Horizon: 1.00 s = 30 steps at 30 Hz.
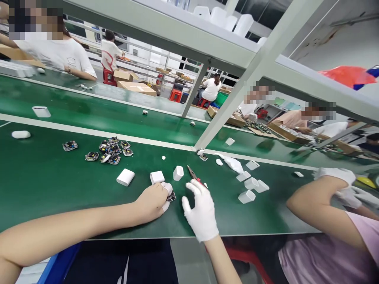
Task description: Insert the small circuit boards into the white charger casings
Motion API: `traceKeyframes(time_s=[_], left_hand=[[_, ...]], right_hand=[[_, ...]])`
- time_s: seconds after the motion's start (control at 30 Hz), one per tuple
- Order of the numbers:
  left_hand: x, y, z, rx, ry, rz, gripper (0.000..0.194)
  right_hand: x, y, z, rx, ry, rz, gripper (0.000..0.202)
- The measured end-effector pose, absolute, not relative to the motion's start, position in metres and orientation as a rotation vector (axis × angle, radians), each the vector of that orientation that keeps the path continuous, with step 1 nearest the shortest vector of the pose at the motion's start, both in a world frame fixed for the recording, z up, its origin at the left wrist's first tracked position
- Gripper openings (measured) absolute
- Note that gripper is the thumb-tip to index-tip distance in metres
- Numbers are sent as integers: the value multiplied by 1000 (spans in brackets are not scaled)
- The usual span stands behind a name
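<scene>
My left hand (152, 202), with white covers on some fingertips, pinches a small circuit board (171, 196) just above the green work surface. To its right is my right hand (201, 211) in a white glove, thumb and fingers apart. Its fingertips reach the red handles of a pair of pliers (192, 172); whether they touch cannot be made out. White plastic housings stand close by: one housing (178, 173) beside the pliers, another housing (156, 177) behind my left hand and a third housing (125, 177) farther left. A pile of circuit boards (111, 150) lies beyond them.
Several translucent sleeves (246, 196) and a crumpled white glove (233, 163) lie to the right. A slanting metal post (226, 100) rises behind the pliers. At right, a co-worker's arm (322, 195) rests at the table. Past a pale strip runs a green belt (118, 114).
</scene>
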State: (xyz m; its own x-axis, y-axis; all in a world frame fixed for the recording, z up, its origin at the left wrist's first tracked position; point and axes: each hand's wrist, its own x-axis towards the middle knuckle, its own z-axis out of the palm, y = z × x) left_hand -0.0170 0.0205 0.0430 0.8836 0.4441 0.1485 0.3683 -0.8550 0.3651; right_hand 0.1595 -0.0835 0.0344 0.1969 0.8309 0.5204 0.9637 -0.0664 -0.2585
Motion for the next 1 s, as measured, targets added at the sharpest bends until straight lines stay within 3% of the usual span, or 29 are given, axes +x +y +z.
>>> traceKeyframes(time_s=[0.2,0.3,0.47,0.9,1.0], left_hand=[[-18,21,39,2516,501,574,20],[-21,27,45,2398,586,554,13],[-29,39,53,2600,496,665,23],[-35,31,40,2553,249,893,10],[-37,31,45,2396,342,890,27]], right_hand=[[140,-78,33,-1691,-1784,208,60],[138,-72,33,-1688,-1648,434,50],[131,-68,39,-1603,-1312,792,41],[119,-74,33,-1515,-1001,938,48],[110,-72,38,-1445,-950,910,49]])
